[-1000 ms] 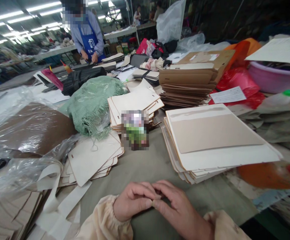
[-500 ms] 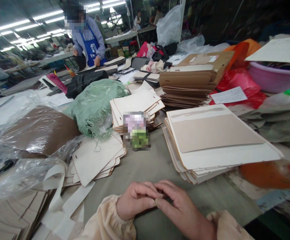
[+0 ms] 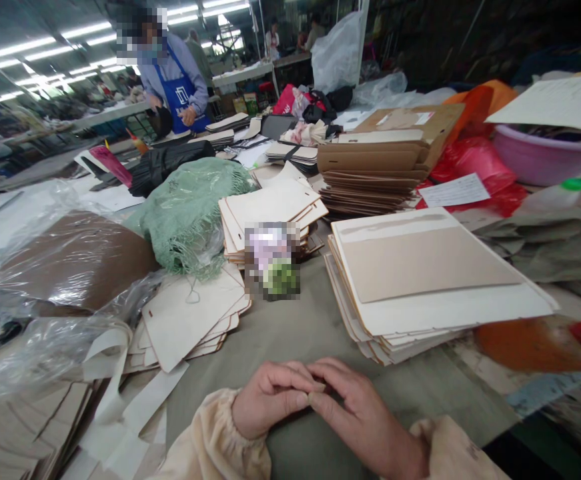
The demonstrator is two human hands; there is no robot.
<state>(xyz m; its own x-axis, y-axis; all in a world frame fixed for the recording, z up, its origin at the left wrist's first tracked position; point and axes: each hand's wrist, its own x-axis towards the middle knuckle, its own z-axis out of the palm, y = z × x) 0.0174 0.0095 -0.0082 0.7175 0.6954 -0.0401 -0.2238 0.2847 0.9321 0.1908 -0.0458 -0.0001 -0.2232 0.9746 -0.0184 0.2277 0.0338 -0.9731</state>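
My left hand [image 3: 274, 398] and my right hand [image 3: 363, 413] rest low over the grey-green cloth surface [image 3: 290, 337], their fingertips meeting in the middle. On both, the fingers are curled and pressed together, and no object shows between them. The undersides of the fingers are hidden. To the right of my hands lies a stack of white boards [image 3: 450, 313], topped by a beige panel [image 3: 430, 257]. Left of them is a fanned pile of cream panels [image 3: 195, 320]. Straight ahead, a blurred-out item [image 3: 273, 260] stands against another cream stack [image 3: 270, 203].
A plastic-wrapped brown bundle [image 3: 77, 260] and green netting [image 3: 190, 207] lie left. Brown folded pieces [image 3: 370, 177] are stacked behind. At right are a purple basin [image 3: 545, 157] and an orange bottle [image 3: 530, 345]. A co-worker in a blue apron [image 3: 183, 93] stands across the table.
My hands keep the same pose, fingertips together. The view has shifted slightly, and the co-worker across the table has moved a little to the left.
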